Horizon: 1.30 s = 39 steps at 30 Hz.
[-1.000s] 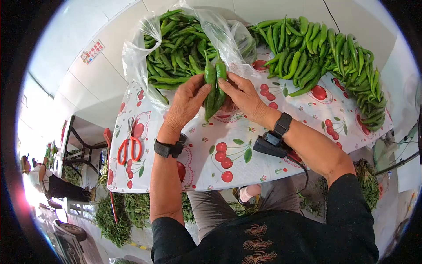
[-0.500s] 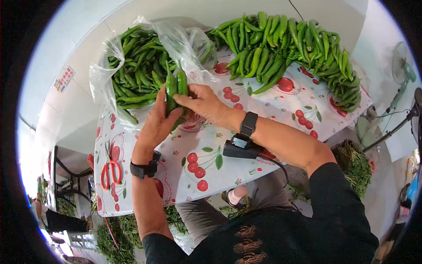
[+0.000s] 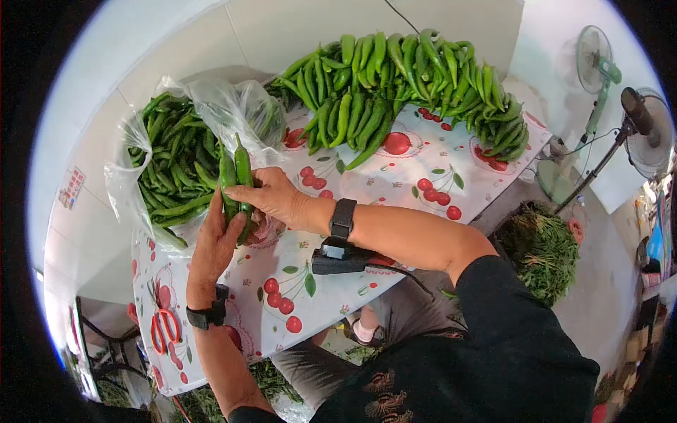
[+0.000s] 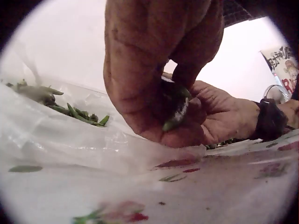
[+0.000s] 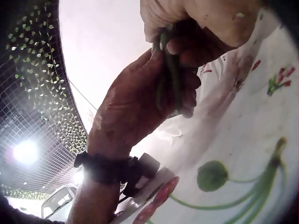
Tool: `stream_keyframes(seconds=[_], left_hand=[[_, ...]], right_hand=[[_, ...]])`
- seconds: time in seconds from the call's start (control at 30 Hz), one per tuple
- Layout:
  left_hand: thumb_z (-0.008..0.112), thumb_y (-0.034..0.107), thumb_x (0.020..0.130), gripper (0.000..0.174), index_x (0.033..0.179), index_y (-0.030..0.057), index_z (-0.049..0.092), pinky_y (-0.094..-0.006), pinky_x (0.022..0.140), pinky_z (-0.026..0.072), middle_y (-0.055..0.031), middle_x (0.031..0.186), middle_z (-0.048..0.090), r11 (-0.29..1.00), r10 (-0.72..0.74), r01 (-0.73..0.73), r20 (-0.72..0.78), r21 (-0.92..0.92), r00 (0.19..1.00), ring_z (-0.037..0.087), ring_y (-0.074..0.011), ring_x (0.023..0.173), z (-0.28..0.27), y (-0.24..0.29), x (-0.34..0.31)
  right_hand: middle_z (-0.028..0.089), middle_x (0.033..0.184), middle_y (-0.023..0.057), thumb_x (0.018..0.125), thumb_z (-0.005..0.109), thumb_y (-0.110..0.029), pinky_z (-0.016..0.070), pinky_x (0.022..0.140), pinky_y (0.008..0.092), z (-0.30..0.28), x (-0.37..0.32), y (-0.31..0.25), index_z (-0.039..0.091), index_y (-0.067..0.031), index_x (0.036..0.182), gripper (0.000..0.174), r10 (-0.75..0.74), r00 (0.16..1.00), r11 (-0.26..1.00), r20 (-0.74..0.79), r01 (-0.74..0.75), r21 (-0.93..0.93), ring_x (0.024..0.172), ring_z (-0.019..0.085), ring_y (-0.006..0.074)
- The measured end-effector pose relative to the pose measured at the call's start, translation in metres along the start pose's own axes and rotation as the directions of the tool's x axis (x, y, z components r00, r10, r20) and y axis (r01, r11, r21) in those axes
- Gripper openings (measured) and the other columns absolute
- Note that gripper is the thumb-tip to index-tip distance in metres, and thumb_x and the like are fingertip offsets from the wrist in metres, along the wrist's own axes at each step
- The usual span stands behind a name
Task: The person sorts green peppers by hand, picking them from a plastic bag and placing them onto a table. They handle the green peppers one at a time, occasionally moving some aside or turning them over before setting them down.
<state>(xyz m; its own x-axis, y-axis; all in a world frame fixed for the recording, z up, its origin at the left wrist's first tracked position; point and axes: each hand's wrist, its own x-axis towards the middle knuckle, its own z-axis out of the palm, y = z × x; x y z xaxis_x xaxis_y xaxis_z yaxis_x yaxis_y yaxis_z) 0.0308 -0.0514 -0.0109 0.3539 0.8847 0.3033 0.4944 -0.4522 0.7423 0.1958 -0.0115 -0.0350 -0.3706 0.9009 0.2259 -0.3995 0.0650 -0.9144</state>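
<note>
Two long green peppers stand side by side, stems up, in the head view: the left one [image 3: 228, 178] and the right one [image 3: 243, 166]. The left hand [image 3: 211, 243] is curled round them from below. From the right, the right hand [image 3: 276, 197] pinches the right pepper between thumb and fingers. Behind them an open clear plastic bag [image 3: 128, 156] is full of green peppers [image 3: 173, 158]. In the left wrist view a pepper tip [image 4: 176, 116] shows between the fingers of the left hand [image 4: 154, 60].
Rows of green peppers [image 3: 367, 116] lie along the back of the table. Red-handled scissors [image 3: 166, 331] rest at the left on the cherry-patterned tablecloth [image 3: 367, 180]. A fan [image 3: 594, 56] stands at the right, with a heap of green stalks [image 3: 539, 247] on the floor.
The head view has swung, so the table and bag sit lower and further left. Both hands still hold the two peppers; the right thumb now lies across them, lower than a second ago.
</note>
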Motion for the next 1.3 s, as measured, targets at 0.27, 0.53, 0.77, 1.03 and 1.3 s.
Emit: stream_keyframes(seconds=[0.27, 0.53, 0.77, 1.03, 1.3], left_hand=[[0.050, 0.010, 0.094, 0.056, 0.143, -0.0021, 0.025, -0.0247, 0.087, 0.0420, -0.0089, 0.111, 0.056, 0.999, -0.013, 0.012, -0.029, -0.040, 0.999, 0.052, -0.0132, 0.096, -0.003, -0.001, 0.000], [0.050, 0.009, 0.094, 0.055, 0.143, 0.0006, 0.027, -0.0247, 0.073, 0.0461, -0.0070, 0.100, 0.059, 0.997, 0.071, -0.071, 0.000, 0.030, 0.997, 0.054, -0.0120, 0.082, 0.002, -0.001, 0.003], [0.047, 0.006, 0.094, 0.055, 0.144, 0.0040, 0.024, -0.0229, 0.051, 0.0440, -0.0016, 0.079, 0.055, 0.977, -0.140, 0.148, 0.064, -0.154, 0.988, 0.050, -0.0082, 0.060, 0.001, 0.000, 0.001], [0.046, 0.009, 0.095, 0.040, 0.133, -0.0012, 0.038, -0.0227, 0.055, 0.0438, -0.0015, 0.081, 0.056, 0.995, 0.097, -0.095, -0.092, 0.021, 0.991, 0.051, -0.0082, 0.063, 0.005, -0.010, 0.002], [0.054, 0.013, 0.093, 0.053, 0.140, 0.0007, 0.034, -0.0220, 0.061, 0.0454, -0.0028, 0.080, 0.060, 0.966, -0.106, 0.108, 0.021, -0.237, 0.994, 0.054, -0.0085, 0.068, -0.001, 0.012, 0.001]], right_hand=[[0.061, 0.075, 0.0044, 0.086, 0.067, -0.030, 0.0438, 0.050, 0.0217, 0.004, -0.009, -0.007, 0.061, 0.0000, 0.096, 0.032, 0.012, 0.991, 0.998, 0.131, -0.020, 0.062, 0.057, 0.056, 0.0099], [0.063, 0.078, 0.0048, 0.083, 0.069, -0.031, 0.0463, 0.051, 0.0217, -0.001, 0.003, 0.003, 0.063, 0.0002, 0.094, 0.034, -0.077, 0.996, 0.996, 0.042, 0.075, 0.043, 0.059, 0.057, 0.0099], [0.061, 0.074, 0.0027, 0.084, 0.069, -0.028, 0.0459, 0.048, 0.0246, -0.001, -0.005, -0.008, 0.064, -0.0033, 0.095, 0.027, 0.038, 0.996, 0.994, 0.079, -0.046, 0.097, 0.057, 0.056, 0.0107], [0.062, 0.075, 0.0058, 0.085, 0.066, -0.029, 0.0474, 0.049, 0.0228, -0.002, -0.004, -0.010, 0.063, -0.0002, 0.098, 0.031, -0.030, 0.995, 0.999, 0.094, 0.029, 0.021, 0.054, 0.058, 0.0109], [0.062, 0.070, 0.0063, 0.083, 0.068, -0.026, 0.0438, 0.039, 0.0251, -0.008, 0.006, -0.031, 0.063, -0.0004, 0.090, 0.027, -0.088, 0.996, 0.995, -0.022, 0.089, 0.052, 0.048, 0.055, 0.0122]])
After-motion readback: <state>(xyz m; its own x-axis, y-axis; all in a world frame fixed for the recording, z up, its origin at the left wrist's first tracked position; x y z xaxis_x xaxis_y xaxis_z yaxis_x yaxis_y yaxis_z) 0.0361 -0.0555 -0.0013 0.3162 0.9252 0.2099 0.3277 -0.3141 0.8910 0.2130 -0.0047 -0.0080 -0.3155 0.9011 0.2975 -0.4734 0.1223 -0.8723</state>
